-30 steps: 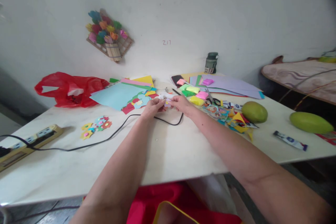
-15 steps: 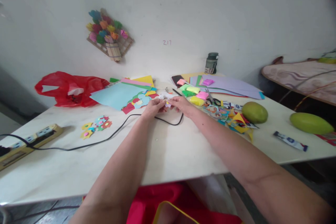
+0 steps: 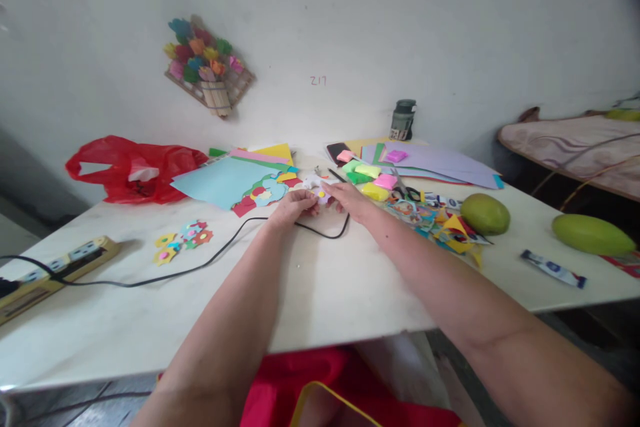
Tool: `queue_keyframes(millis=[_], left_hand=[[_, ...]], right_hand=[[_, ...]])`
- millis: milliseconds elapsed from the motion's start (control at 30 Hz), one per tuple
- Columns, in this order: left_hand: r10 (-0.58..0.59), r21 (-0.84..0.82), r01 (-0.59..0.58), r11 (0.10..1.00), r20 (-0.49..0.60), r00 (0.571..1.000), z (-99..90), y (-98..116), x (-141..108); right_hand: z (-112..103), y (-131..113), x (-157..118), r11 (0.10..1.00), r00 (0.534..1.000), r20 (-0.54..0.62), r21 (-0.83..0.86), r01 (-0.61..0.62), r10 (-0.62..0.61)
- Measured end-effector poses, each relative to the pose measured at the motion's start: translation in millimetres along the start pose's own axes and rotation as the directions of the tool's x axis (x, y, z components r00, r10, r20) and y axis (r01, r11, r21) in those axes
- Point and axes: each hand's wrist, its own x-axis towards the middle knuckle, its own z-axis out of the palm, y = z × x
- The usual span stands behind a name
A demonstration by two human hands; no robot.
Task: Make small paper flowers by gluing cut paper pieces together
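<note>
A small pale purple paper flower [image 3: 325, 199] with a yellow centre is held between my hands at the middle of the table. My left hand [image 3: 299, 205] pinches its left edge, thumb and fingers together. My right hand [image 3: 345, 200] closes on its right side, with the fingertips partly hidden behind the flower. Just behind the flower lies a white object [image 3: 314, 181] whose kind I cannot make out. A black cable [image 3: 320, 235] loops on the table below my hands.
Finished paper flowers [image 3: 186, 240] and a power strip [image 3: 60, 273] lie left. A red plastic bag [image 3: 135, 167] and coloured paper [image 3: 220, 180] sit behind. Rightward are clay packets [image 3: 373, 173], scissors [image 3: 407, 193], paper scraps [image 3: 440, 227], two green fruits [image 3: 485, 213] and a tube [image 3: 553, 269].
My right fingers have shifted off the flower's middle towards its right side, so its yellow centre and petals show more. My left hand stays nearly in place.
</note>
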Motion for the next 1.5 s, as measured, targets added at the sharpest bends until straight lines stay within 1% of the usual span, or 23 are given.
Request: queue_keyframes(millis=[100,233,400,467,633,767,1067,1133,1233,1333,1500], left_hand=[[0.015,0.016,-0.015,1.0,-0.008,1.0,-0.1,-0.4,0.3],[0.022,0.009,-0.022,1.0,0.008,1.0,0.7,-1.6,0.3],[0.015,0.015,-0.016,1.0,0.024,1.0,1.2,-3.2,0.9],[0.023,0.022,-0.024,0.999,0.026,0.999,1.0,-2.6,0.5],[0.023,0.043,-0.024,0.999,0.02,1.0,2.0,0.7,-1.6],[0.007,0.062,-0.008,0.998,0.022,1.0,3.8,2.7,-2.6],[0.009,0.088,-0.007,0.996,-0.025,1.0,4.5,5.1,-2.7],[0.021,0.097,-0.016,0.995,-0.055,0.998,4.6,5.3,-2.5],[0.046,0.094,-0.037,0.995,-0.102,0.994,3.3,4.7,-1.5],[0.05,0.068,-0.042,0.997,-0.118,0.992,1.1,3.6,0.1],[0.054,0.049,-0.047,0.998,-0.145,0.988,0.4,3.3,0.9]], right_hand=[[-0.1,0.4,-0.3,1.0,1.0,0.005,-0.027,0.007,-0.007],[1.9,3.1,2.0,0.994,0.999,-0.052,-0.109,0.006,-0.012],[4.6,0.4,1.2,0.991,0.994,-0.103,-0.137,0.015,-0.029],[4.3,-0.7,0.3,0.99,0.995,-0.099,-0.138,0.02,-0.034],[1.2,1.3,0.6,0.994,0.998,-0.037,-0.099,0.04,-0.043],[1.9,1.2,0.4,0.994,0.996,-0.073,-0.097,0.043,-0.05],[3.1,0.0,-0.6,0.998,0.997,-0.079,-0.055,0.012,-0.017],[3.4,0.2,0.0,0.999,0.996,-0.091,-0.045,0.003,-0.007],[3.5,-1.0,-0.1,1.0,0.997,-0.078,-0.002,-0.007,0.007],[3.0,-2.5,-1.1,0.999,0.998,-0.059,0.045,-0.021,0.024],[3.8,-1.6,-0.8,1.0,0.998,-0.058,0.005,-0.026,0.026]])
